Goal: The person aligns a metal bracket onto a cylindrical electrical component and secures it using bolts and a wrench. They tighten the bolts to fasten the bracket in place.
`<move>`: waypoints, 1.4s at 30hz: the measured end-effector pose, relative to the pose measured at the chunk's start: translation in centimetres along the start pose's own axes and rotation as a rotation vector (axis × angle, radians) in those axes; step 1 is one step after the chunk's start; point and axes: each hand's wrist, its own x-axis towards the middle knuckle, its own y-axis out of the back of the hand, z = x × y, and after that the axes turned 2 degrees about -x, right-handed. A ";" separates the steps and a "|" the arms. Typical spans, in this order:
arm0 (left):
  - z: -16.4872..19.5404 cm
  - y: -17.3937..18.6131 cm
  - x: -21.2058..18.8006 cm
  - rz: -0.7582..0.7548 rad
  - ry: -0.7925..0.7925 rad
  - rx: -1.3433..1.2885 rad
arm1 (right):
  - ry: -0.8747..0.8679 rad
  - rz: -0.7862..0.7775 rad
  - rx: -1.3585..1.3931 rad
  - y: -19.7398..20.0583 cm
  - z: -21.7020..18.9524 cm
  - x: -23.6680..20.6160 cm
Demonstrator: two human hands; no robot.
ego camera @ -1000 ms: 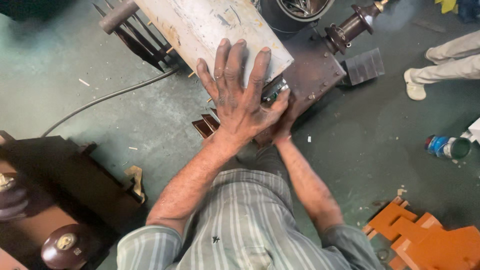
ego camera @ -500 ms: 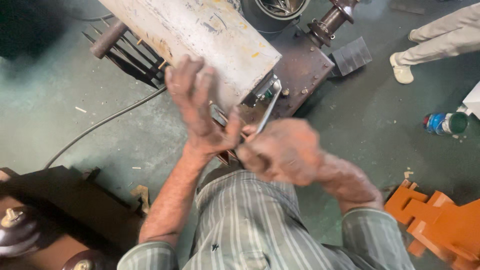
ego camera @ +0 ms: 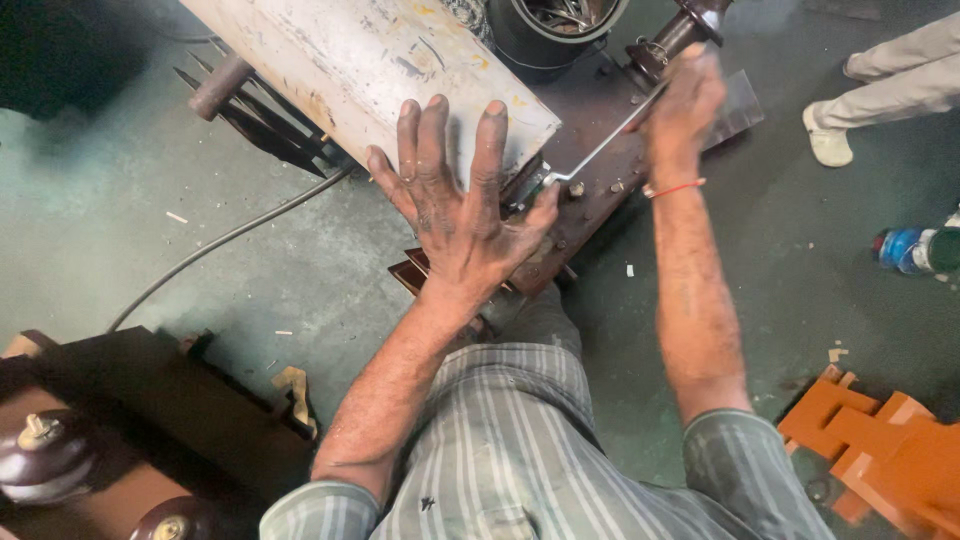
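Observation:
My left hand point(ego camera: 462, 205) lies flat with fingers spread on the near end of a long, scuffed white metal casing point(ego camera: 370, 65). My right hand point(ego camera: 682, 105), slightly blurred, grips the far end of a slim metal wrench point(ego camera: 598, 150). The wrench's other end sits on a bolt point(ego camera: 562, 182) at the casing's edge. Casing and bolt rest on a rusty brown steel base plate point(ego camera: 590, 215). A red thread circles my right wrist.
A dark bucket of metal parts point(ego camera: 560, 25) stands beyond the casing. Another person's legs and white shoe point(ego camera: 830, 140) are at the upper right. Orange brackets point(ego camera: 880, 450) lie at the lower right, a blue bottle point(ego camera: 905, 250) right, a brown transformer with insulators point(ego camera: 60, 450) lower left, a cable point(ego camera: 220, 240) on the floor.
My right hand has swung from close to my body out to the upper right, pulling the wrench handle with it. My left hand stays pressed on the white casing.

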 end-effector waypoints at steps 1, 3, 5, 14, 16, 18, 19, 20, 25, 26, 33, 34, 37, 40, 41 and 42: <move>0.2 0.0 0.0 -0.009 0.011 -0.007 | -0.260 0.033 0.094 -1.4 1.2 -2.3; 0.4 0.2 -0.1 -0.028 0.026 -0.018 | 0.103 -0.081 -0.068 -3.5 2.1 -5.9; 0.6 0.3 -0.2 -0.025 0.015 0.002 | -0.516 -0.043 0.142 -3.6 2.4 -7.7; -0.9 0.9 -2.0 0.140 -0.147 -0.189 | 0.584 -0.546 -0.155 -1.4 0.2 -6.7; -1.2 1.8 -4.3 0.182 -0.169 -0.175 | 0.628 -0.476 0.026 -1.7 0.8 -7.0; -1.1 3.2 -7.5 0.182 -0.063 -0.199 | 0.662 -0.392 0.134 -1.0 1.5 -7.3; -0.9 3.4 -9.3 0.193 0.034 -0.293 | 0.668 -0.353 0.145 0.1 1.8 -7.5; -0.6 3.9 -11.0 0.097 0.206 -0.391 | 0.676 -0.316 0.152 1.4 2.0 -7.7; -1.0 0.1 -13.2 -0.313 1.332 -1.192 | 0.828 -0.568 -0.311 4.9 2.1 -9.3; -1.2 -0.6 -12.8 -0.303 1.342 -1.282 | 0.861 -0.615 -0.397 4.6 1.9 -9.6; -0.4 -4.4 -10.4 -0.086 1.360 -1.600 | 0.779 -0.586 -0.413 6.6 1.3 -9.7; -0.2 -4.7 -10.5 -0.045 1.369 -1.604 | 0.761 -0.595 -0.399 7.0 1.4 -9.7; 0.0 -5.3 -11.1 0.091 1.393 -1.682 | 0.750 -0.612 -0.390 7.3 1.5 -9.8; -0.1 -5.8 -11.5 0.181 1.386 -1.609 | 0.764 -0.595 -0.419 6.5 1.2 -9.8; -0.1 -6.0 -11.5 0.211 1.408 -1.561 | 0.771 -0.579 -0.432 6.2 1.0 -9.7; 0.0 -6.2 -11.6 0.240 1.429 -1.512 | 0.803 -0.589 -0.454 6.0 0.8 -9.5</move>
